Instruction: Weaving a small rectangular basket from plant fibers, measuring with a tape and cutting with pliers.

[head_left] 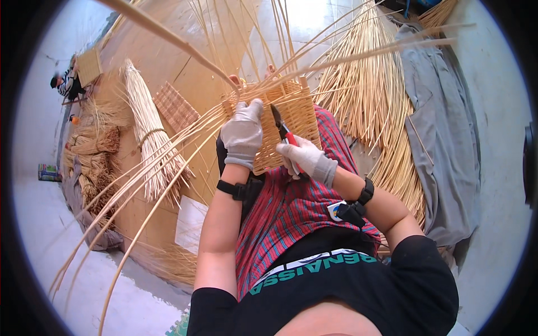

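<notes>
Pale woven cane makes up the basket (300, 109), which sits over the person's lap on a red checked cloth (297, 196), its rim on the far side. Dark-bladed shears (284, 134) lie over its near wall, their long axis running from near right to far left. The blade tip points at the rim and stops near it, just right of the left thumb; whether it touches the weave I cannot tell. Loose canes (216, 116) gather at the rim and sweep out leftward. The left hand (244, 134) is nearer to them, gripping the basket's left side, thumb up at the rim, other fingers mostly hidden. The right hand (308, 157) comes in from the near right, palm low, fingers wrapped around the red handles; how wide the blades stand is unclear.
</notes>
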`<state>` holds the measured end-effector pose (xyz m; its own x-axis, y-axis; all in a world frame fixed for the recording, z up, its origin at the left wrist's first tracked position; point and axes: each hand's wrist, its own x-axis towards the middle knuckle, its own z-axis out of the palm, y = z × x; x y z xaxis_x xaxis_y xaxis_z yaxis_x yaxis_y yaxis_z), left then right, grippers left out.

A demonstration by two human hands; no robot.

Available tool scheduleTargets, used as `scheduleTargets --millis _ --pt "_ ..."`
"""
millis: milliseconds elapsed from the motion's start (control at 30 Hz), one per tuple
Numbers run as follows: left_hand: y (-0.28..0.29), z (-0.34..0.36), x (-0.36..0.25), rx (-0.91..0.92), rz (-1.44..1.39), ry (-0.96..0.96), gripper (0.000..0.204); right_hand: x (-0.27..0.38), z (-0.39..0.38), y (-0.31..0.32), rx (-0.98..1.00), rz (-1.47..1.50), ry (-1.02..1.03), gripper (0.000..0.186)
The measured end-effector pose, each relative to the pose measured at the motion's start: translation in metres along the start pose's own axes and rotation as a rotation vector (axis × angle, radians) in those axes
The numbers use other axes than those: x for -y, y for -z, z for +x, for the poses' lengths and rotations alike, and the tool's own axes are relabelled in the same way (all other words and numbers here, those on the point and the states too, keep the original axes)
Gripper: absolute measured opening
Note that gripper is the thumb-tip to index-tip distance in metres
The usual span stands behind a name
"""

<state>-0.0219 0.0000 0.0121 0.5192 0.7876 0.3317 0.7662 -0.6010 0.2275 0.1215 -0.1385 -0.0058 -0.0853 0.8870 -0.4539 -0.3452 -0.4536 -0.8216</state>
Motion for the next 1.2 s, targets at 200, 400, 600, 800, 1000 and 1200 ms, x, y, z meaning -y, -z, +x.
scheduleTargets --millis 200,400,600,800,1000,1200 --pt "0.001 0.003 -0.002 -0.023 0.057 0.036 0.016 -0.016 -0.034 -0.003 -0.008 -0.101 0.010 0.024" --pt "0.003 0.023 -0.014 0.137 0.187 0.155 0.019 -0.027 -0.052 0.016 -0.056 0.124 -0.003 0.028" --pt "0.024 0.011 -0.009 0.246 0.170 0.009 0.039 -0.031 -0.046 0.041 0.102 0.420 0.047 0.045" --pt "0.022 -0.006 -0.005 0.268 0.171 0.029 0.064 -0.027 -0.025 0.047 0.246 0.621 0.041 0.043" --pt "0.020 -0.006 -0.008 0.251 0.180 0.048 0.065 -0.032 -0.008 0.055 0.230 0.456 0.066 0.046" --pt "0.016 -0.007 -0.007 0.331 0.152 0.130 0.062 -0.011 -0.030 0.073 -0.194 -0.383 0.308 0.052"
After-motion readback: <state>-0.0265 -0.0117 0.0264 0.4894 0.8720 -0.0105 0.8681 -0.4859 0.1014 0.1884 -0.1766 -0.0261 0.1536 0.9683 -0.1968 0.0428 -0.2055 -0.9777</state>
